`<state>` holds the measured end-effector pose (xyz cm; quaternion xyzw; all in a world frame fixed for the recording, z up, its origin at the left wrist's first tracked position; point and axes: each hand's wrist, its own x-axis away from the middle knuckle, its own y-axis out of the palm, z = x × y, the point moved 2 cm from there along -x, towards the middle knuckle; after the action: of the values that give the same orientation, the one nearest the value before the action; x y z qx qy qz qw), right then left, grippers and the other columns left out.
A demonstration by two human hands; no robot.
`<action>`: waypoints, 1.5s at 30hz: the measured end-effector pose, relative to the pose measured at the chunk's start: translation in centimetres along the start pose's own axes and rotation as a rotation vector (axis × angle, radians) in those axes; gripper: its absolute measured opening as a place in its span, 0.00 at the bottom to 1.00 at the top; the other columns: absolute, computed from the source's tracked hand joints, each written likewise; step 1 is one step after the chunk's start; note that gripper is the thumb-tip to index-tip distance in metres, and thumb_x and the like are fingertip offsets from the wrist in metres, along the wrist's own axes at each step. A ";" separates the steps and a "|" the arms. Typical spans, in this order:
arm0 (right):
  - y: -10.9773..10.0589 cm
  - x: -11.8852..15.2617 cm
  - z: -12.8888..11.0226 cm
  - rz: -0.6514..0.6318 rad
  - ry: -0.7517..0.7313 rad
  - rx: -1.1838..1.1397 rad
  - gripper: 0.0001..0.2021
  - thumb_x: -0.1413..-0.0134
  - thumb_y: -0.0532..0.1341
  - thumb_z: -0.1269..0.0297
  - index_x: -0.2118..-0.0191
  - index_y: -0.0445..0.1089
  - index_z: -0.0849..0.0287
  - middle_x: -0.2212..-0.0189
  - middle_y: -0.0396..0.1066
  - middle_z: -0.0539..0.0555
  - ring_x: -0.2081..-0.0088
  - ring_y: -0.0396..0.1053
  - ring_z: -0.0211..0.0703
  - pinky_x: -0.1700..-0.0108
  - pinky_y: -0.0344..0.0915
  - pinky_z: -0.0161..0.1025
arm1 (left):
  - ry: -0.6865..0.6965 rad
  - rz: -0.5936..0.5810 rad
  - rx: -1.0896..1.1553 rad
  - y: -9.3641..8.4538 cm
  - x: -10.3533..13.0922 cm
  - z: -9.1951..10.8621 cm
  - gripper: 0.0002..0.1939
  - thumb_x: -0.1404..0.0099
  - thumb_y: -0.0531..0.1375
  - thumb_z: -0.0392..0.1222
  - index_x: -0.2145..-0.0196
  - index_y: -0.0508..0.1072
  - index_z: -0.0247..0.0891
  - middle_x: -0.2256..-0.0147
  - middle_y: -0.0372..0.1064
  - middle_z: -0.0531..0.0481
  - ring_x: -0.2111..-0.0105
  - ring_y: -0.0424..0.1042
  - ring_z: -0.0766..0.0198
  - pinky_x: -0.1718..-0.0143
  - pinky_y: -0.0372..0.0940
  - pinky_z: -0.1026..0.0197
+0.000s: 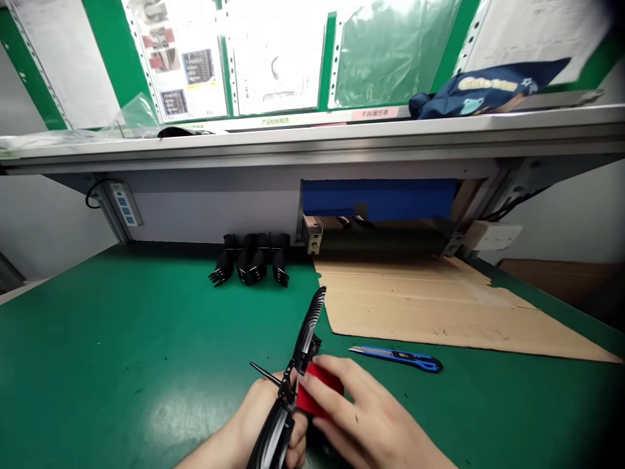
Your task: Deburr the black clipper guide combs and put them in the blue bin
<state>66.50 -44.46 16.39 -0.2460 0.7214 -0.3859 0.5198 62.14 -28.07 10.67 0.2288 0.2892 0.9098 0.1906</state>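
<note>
My left hand [263, 407] is closed around a long black plastic part [308, 324] with ribbed, glossy sides. The part stands tilted, its upper tip pointing away from me, and a thin black prong [265, 372] sticks out to the left. From the right side, my right hand [359, 410] grips a flat-faced red piece [319, 389] and holds it against the middle of the black part. What the red piece is made of does not show. Fingers of both hands partly hide the lower section of the black part.
A blue utility knife [403, 357] with its blade out lies to the right on the green bench top [122, 339]. Behind it is a cardboard sheet [415, 296]. Several black clawed parts [251, 258] stand at the back, beneath a shelf [244, 146] holding a dark blue cloth item [481, 91].
</note>
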 end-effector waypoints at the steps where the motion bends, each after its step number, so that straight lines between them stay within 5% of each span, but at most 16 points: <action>1: 0.0 0.0 0.1 0.003 0.006 -0.008 0.18 0.36 0.52 0.68 0.41 0.61 0.56 0.48 0.62 0.63 0.51 0.66 0.49 0.54 0.71 0.42 | -0.001 0.011 -0.001 0.0 0.0 0.0 0.34 0.35 0.43 0.62 0.88 0.61 0.36 0.90 0.52 0.50 0.90 0.53 0.67 0.81 0.47 0.62; 11: 0.4 0.7 0.1 -0.020 0.020 -0.063 0.19 0.36 0.52 0.71 0.41 0.60 0.55 0.45 0.57 0.63 0.48 0.61 0.50 0.52 0.68 0.46 | -0.067 -0.005 0.007 0.3 -0.1 -0.3 0.36 0.34 0.40 0.58 0.93 0.60 0.37 0.92 0.50 0.48 0.91 0.52 0.68 0.82 0.46 0.62; 19: 0.4 0.5 0.4 -0.028 0.008 -0.077 0.20 0.36 0.52 0.71 0.41 0.60 0.55 0.47 0.60 0.62 0.50 0.62 0.50 0.52 0.68 0.46 | -0.042 -0.028 -0.002 0.5 0.0 0.0 0.33 0.42 0.54 0.63 0.93 0.59 0.36 0.92 0.50 0.50 0.92 0.53 0.69 0.82 0.48 0.63; 21: 0.4 0.7 1.1 -0.027 0.135 -0.110 0.20 0.35 0.51 0.68 0.39 0.57 0.53 0.46 0.59 0.61 0.48 0.61 0.50 0.49 0.66 0.47 | -0.001 -0.027 0.017 0.5 0.1 0.1 0.31 0.43 0.57 0.61 0.91 0.60 0.36 0.91 0.52 0.52 0.91 0.54 0.70 0.83 0.49 0.64; 24: -0.3 0.9 1.8 -0.047 0.334 -0.289 0.20 0.33 0.49 0.63 0.37 0.53 0.52 0.43 0.55 0.59 0.43 0.58 0.47 0.43 0.62 0.46 | 0.040 -0.079 0.053 0.5 0.0 -0.1 0.31 0.41 0.57 0.61 0.90 0.61 0.35 0.90 0.53 0.53 0.91 0.55 0.69 0.84 0.49 0.65; 29: -2.0 0.6 0.9 -0.208 0.346 -0.716 0.17 0.31 0.46 0.60 0.44 0.65 0.52 0.50 0.63 0.56 0.47 0.62 0.45 0.43 0.61 0.42 | 0.053 -0.097 0.067 0.9 -0.1 -0.5 0.34 0.47 0.61 0.66 0.92 0.58 0.35 0.92 0.50 0.53 0.92 0.53 0.69 0.86 0.49 0.65; 34: -2.5 0.4 0.8 -0.069 0.433 -0.788 0.16 0.30 0.46 0.59 0.45 0.65 0.50 0.49 0.63 0.53 0.46 0.59 0.45 0.42 0.57 0.42 | 0.069 -0.034 0.074 1.4 0.0 -0.3 0.28 0.52 0.65 0.66 0.72 0.73 0.34 0.91 0.54 0.57 0.92 0.52 0.69 0.87 0.50 0.66; 37: -2.6 0.5 0.9 -0.195 0.374 -0.820 0.15 0.31 0.46 0.58 0.50 0.68 0.51 0.53 0.66 0.53 0.50 0.64 0.44 0.46 0.61 0.41 | 0.106 0.021 0.053 1.5 0.1 0.1 0.32 0.50 0.64 0.65 0.58 0.72 0.35 0.91 0.54 0.58 0.92 0.51 0.68 0.87 0.48 0.66; 42: -3.4 1.3 3.6 -0.229 0.472 -0.479 0.14 0.37 0.54 0.60 0.47 0.66 0.50 0.49 0.64 0.53 0.46 0.60 0.48 0.43 0.58 0.45 | 0.279 0.229 -0.341 2.2 2.4 3.1 0.27 0.37 0.55 0.62 0.53 0.68 0.36 0.82 0.60 0.57 0.86 0.53 0.71 0.82 0.48 0.67; 45: -3.8 1.4 4.1 -0.079 0.457 -0.308 0.11 0.35 0.50 0.62 0.53 0.67 0.53 0.52 0.65 0.54 0.48 0.62 0.47 0.46 0.61 0.43 | 0.154 0.270 -0.749 2.7 4.1 4.2 0.20 0.37 0.57 0.59 0.60 0.70 0.38 0.77 0.62 0.56 0.81 0.53 0.71 0.79 0.46 0.67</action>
<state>69.74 -48.96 18.00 -0.2566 0.8600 -0.3371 0.2845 60.41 -26.33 16.63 0.1108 -0.0813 0.9835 0.1176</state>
